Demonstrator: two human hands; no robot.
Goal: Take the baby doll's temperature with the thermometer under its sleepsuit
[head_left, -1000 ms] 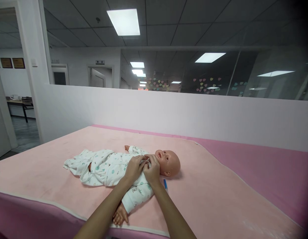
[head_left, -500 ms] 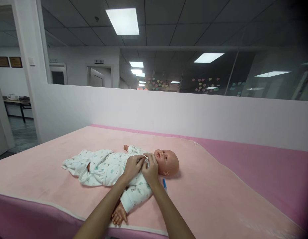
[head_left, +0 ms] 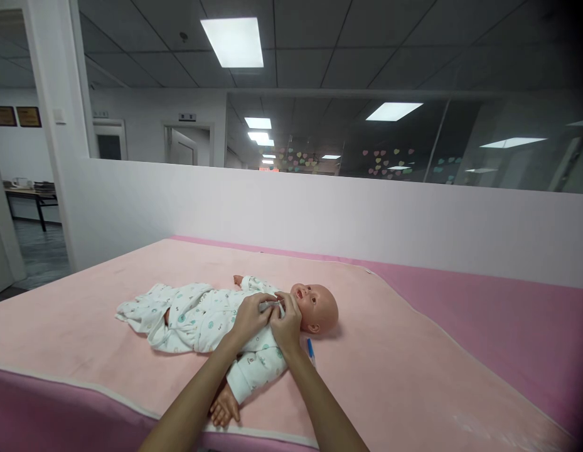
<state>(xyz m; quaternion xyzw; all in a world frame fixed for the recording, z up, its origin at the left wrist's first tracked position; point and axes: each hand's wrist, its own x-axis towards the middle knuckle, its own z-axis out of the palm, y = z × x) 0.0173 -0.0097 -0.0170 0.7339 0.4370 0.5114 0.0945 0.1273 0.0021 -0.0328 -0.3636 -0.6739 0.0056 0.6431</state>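
Note:
A baby doll (head_left: pixel 322 307) lies on its back, head to the right, on a pink padded mat (head_left: pixel 395 376). It wears a white romper (head_left: pixel 199 317) with a small green print, and its near arm stretches toward me. My left hand (head_left: pixel 251 317) is closed at the romper's neckline, fingers pinching the white cloth. Beside it, close to the doll's chin, my right hand (head_left: pixel 286 321) pinches the same edge. Between the fingertips a bit of white collar shows; the fingers hide any fastener there.
A blue-capped, pen-like object (head_left: pixel 310 351) lies on the mat by my right forearm. Behind the mat runs a low white wall (head_left: pixel 319 207) with glass above. At the left, a doorway shows a table (head_left: pixel 34 194).
My fingers have shifted slightly at the neckline, and more of the white collar edge shows between them. The doll lies as before.

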